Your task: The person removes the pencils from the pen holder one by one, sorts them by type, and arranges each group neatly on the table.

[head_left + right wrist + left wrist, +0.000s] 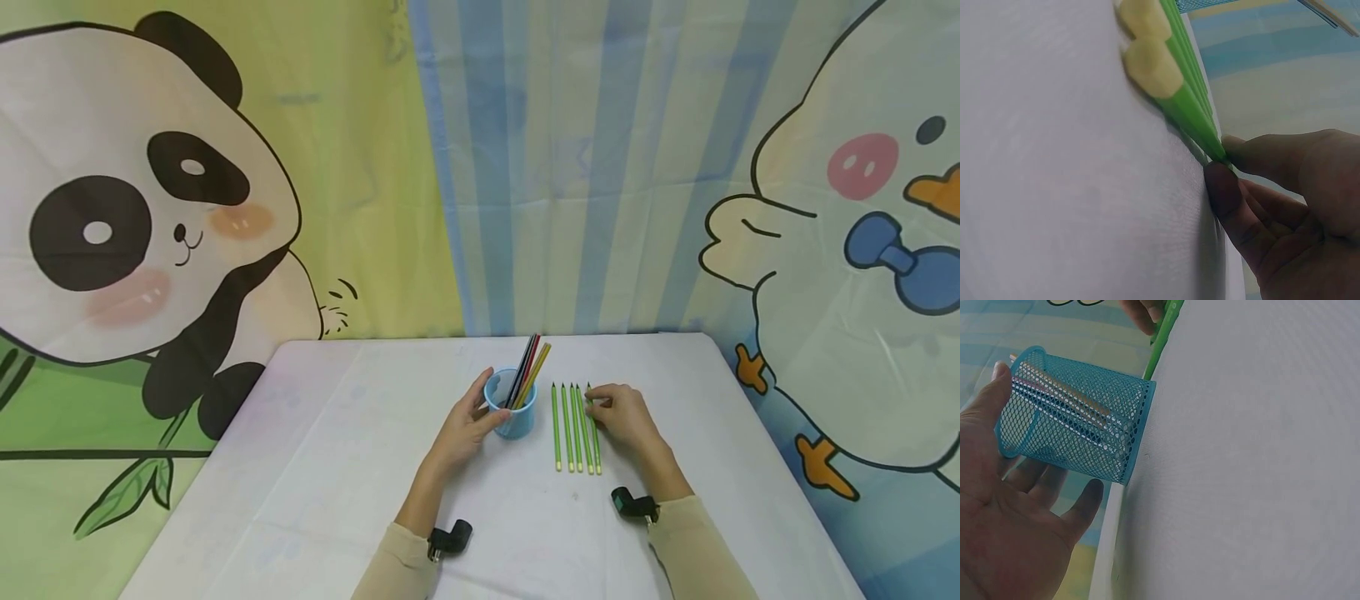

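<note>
A light-blue mesh pencil cup (516, 425) stands upright on the table, several coloured pencils (532, 373) leaning in it toward the right. My left hand (461, 432) holds the cup from its left side. In the left wrist view the thumb reaches the rim and the fingers pass behind the mesh wall (1079, 406). Right of the cup, several green pencils (567, 425) lie side by side, dark tips away from me, pale ends toward me. My right hand (624, 417) pinches the rightmost green pencil (1192, 115) between thumb and fingers, near its tip end.
A white cloth covers the table (337, 467), whose far edge meets a striped curtain (555, 208). Printed cartoon backdrops with a panda (247, 317) and a white bird (832, 367) flank it. A small black camera (450, 539) sits at each wrist.
</note>
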A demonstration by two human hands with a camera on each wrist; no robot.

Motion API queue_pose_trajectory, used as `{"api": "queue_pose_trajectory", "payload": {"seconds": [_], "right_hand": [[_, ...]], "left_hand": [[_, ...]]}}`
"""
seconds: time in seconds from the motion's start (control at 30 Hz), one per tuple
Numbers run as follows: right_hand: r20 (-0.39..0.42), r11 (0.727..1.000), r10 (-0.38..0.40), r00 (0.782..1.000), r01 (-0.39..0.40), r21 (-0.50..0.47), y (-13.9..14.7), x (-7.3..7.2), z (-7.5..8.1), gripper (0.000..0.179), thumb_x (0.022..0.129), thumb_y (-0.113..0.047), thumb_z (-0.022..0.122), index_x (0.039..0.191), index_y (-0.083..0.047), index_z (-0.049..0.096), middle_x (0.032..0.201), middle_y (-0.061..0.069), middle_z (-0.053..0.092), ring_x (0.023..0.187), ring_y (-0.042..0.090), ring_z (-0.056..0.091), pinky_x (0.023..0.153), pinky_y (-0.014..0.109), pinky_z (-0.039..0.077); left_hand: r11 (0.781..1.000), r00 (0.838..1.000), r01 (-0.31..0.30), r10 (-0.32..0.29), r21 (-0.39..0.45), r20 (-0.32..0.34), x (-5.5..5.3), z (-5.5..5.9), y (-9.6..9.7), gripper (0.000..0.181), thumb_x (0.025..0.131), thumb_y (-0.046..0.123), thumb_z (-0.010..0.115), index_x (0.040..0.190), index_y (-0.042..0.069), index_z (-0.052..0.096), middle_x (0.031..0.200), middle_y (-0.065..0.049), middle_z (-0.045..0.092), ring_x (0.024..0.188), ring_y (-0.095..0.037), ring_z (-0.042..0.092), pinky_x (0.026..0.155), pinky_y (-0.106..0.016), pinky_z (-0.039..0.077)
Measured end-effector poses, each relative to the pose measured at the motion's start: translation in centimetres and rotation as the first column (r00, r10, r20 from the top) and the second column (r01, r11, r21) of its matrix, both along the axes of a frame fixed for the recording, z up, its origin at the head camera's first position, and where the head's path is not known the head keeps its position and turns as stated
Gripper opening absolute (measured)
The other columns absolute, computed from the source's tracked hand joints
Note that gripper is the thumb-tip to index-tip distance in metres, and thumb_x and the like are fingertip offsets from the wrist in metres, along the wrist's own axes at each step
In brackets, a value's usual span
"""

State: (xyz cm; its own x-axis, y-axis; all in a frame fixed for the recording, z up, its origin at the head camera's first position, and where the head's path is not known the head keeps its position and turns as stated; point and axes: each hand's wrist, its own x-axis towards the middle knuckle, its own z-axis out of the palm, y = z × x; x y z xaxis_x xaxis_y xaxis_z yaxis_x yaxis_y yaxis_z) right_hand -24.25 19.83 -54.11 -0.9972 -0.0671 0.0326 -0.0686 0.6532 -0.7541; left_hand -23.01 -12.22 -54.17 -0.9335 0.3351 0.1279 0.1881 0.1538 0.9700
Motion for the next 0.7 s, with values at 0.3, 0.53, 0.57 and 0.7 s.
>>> {"api": "queue_pose_trajectory", "payload": {"seconds": [0.3,0.53,0.57,0.7], "right_hand": [[-0.032,1.000,0.018,0.999,-0.018,0.016,0.1,0.0,-0.1,0.035,0.092,-0.009,0.078,0.123,0.005,0.072,0.094,0.016,0.079,0.070,0.013,0.071,0.068,0.033,0.058],[-0.039,0.999,-0.037,0.999,0.038,0.029,-0.9,0.3,1.2,0.036,0.095,-0.016,0.076,0.128,0.000,0.071,0.104,0.018,0.077,0.077,0.018,0.070,0.066,0.031,0.056],[-0.046,0.999,-0.044,0.998,0.045,0.020,-1.1,0.4,1.5,0.037,0.096,-0.018,0.075,0.129,-0.002,0.071,0.106,0.018,0.077,0.079,0.019,0.070,0.065,0.031,0.056],[-0.108,0.999,-0.026,0.994,0.021,-0.041,-2.4,1.0,2.6,0.038,0.098,-0.024,0.074,0.133,-0.007,0.070,0.122,0.016,0.074,0.098,0.027,0.073,0.076,0.037,0.061]], "left_hand": [[1.000,1.000,-0.006,0.006,-0.011,-0.005,0.1,0.1,0.1,0.084,0.095,0.042,0.075,0.164,0.039,0.027,0.163,-0.004,0.044,0.146,-0.036,0.048,0.119,-0.055,0.042],[1.000,1.000,-0.005,0.005,-0.009,-0.010,0.0,0.1,0.1,0.084,0.095,0.041,0.075,0.164,0.038,0.028,0.163,-0.006,0.045,0.145,-0.036,0.049,0.118,-0.056,0.042],[1.000,1.000,-0.008,0.008,-0.011,-0.014,0.1,0.2,0.1,0.083,0.095,0.041,0.075,0.164,0.039,0.028,0.163,-0.006,0.045,0.145,-0.036,0.049,0.118,-0.057,0.043],[0.999,0.998,-0.042,0.040,-0.029,-0.050,0.0,0.0,0.1,0.084,0.094,0.043,0.076,0.164,0.034,0.030,0.163,-0.008,0.045,0.147,-0.034,0.048,0.118,-0.055,0.043]]}}
